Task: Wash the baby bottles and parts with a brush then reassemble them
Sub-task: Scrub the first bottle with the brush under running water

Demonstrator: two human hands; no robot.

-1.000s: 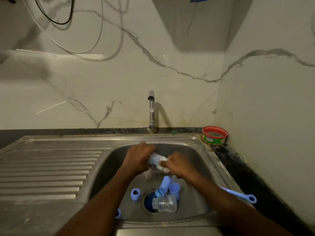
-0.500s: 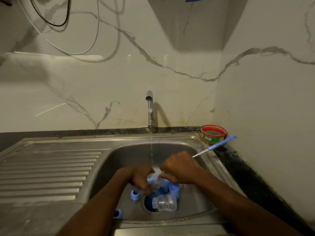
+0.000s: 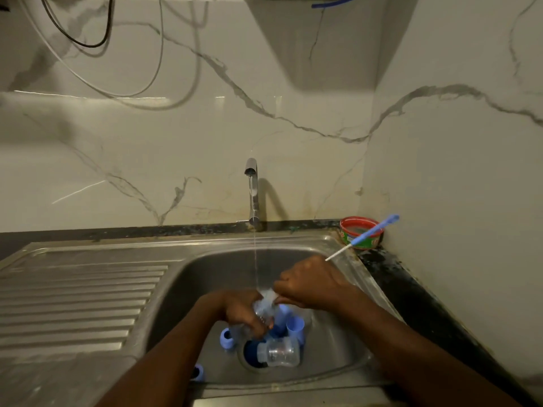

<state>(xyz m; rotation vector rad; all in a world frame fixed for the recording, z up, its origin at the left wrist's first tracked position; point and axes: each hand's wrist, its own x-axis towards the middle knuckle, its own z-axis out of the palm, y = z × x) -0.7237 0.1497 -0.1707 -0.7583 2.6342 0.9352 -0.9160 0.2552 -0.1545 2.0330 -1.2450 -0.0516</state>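
Over the steel sink point(image 3: 205, 268) my left hand point(image 3: 245, 314) grips a clear baby bottle point(image 3: 266, 306), held under the thin stream from the tap point(image 3: 252, 189). My right hand point(image 3: 311, 284) grips the bottle brush, whose blue handle point(image 3: 374, 232) sticks up to the right; its head is hidden at the bottle's mouth. A second clear bottle point(image 3: 279, 352) lies on its side over the drain. Blue caps point(image 3: 295, 326) and blue rings point(image 3: 227, 339) lie on the sink floor around it.
A red-rimmed round tub point(image 3: 363, 232) stands in the back right corner of the dark counter. The ribbed draining board point(image 3: 73, 295) spreads to the left of the basin. Another blue ring point(image 3: 197, 372) lies at the basin's near edge. Cables hang on the marble wall above.
Both hands dropped lower in the basin with the bottle. The brush handle, which lay low at the right a second ago, now points up and right toward the tub.
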